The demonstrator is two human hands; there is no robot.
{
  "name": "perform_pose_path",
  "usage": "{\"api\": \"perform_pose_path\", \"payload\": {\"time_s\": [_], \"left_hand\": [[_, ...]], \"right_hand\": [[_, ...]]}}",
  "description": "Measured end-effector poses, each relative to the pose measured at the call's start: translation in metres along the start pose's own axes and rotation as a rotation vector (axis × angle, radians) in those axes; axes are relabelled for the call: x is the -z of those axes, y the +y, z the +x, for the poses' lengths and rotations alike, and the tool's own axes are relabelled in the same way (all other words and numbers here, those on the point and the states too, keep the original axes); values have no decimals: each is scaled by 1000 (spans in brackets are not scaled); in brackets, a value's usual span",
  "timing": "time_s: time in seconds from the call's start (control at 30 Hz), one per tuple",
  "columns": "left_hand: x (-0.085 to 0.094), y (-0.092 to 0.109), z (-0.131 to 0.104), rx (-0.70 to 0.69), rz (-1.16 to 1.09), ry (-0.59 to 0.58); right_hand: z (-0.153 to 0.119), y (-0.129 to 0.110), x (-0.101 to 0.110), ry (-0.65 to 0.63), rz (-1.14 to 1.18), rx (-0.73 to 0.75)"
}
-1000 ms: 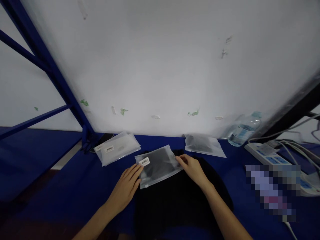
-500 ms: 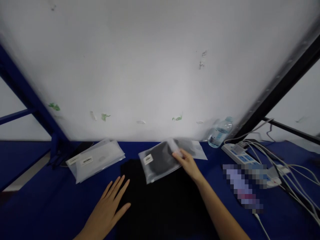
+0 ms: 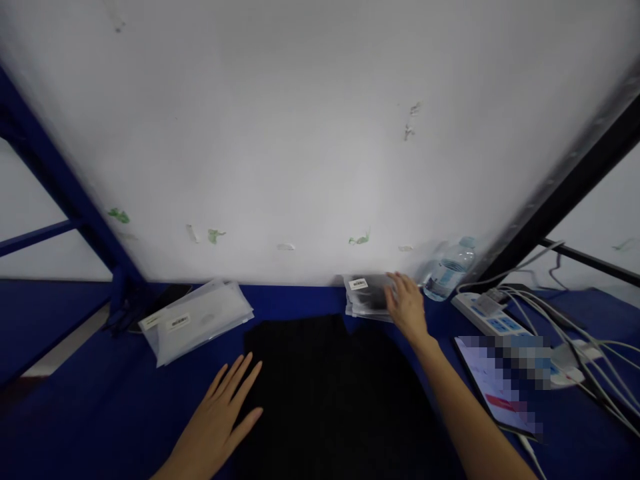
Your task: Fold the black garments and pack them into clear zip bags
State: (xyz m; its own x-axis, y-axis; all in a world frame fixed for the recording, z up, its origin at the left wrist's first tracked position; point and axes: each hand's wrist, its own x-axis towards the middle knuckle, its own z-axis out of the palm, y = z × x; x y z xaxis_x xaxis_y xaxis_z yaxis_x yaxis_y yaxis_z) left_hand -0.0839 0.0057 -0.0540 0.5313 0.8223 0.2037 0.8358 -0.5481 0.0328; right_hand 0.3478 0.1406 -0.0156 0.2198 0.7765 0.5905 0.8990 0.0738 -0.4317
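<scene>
Black cloth [image 3: 320,393] lies spread on the blue table [image 3: 95,380]. My left hand [image 3: 217,410] rests flat at the cloth's left edge, fingers apart and holding nothing. Beyond the cloth, by the wall, a clear bag with dark contents and a barcode label [image 3: 367,297] lies on another bag. My right hand [image 3: 407,307] is at the right end of this bag, with its fingers apart and touching or just above it. Whitish plastic bags with barcode labels [image 3: 203,317] lie at the back left.
A water bottle [image 3: 450,270] leans by the wall at the right. Nearer are a power strip [image 3: 493,320] with tangled white cables and a phone-like device [image 3: 495,393] with a lit, blurred screen. Blue [image 3: 65,167] and black [image 3: 565,193] frame bars flank the wall.
My right hand has carried the clear bag back and right onto the other bag, and its fingers have loosened. More of the black cloth shows. My left hand stays flat.
</scene>
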Motion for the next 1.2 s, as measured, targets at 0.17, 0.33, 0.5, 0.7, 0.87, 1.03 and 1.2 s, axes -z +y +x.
{"api": "perform_pose_path", "payload": {"time_s": [0.17, 0.33, 0.5, 0.7, 0.87, 1.03, 1.2], "left_hand": [[2, 1, 1, 11, -21, -6], [3, -1, 0, 16, -16, -23], [6, -3, -3, 16, -46, -25], [13, -22, 22, 60, -193, 53], [18, -52, 76, 231, -282, 175], [22, -62, 99, 238, -292, 162], [34, -47, 74, 206, -301, 210]], "right_hand": [[2, -25, -31, -376, -294, 86], [-2, -21, -50, -376, -358, -112], [3, -13, -49, -399, -343, -173], [8, -45, -26, -323, -182, 17], [-10, -98, -24, -489, 63, 417], [-20, -110, -27, -585, 102, 443], [-33, -113, 3, -513, 169, 461]]}}
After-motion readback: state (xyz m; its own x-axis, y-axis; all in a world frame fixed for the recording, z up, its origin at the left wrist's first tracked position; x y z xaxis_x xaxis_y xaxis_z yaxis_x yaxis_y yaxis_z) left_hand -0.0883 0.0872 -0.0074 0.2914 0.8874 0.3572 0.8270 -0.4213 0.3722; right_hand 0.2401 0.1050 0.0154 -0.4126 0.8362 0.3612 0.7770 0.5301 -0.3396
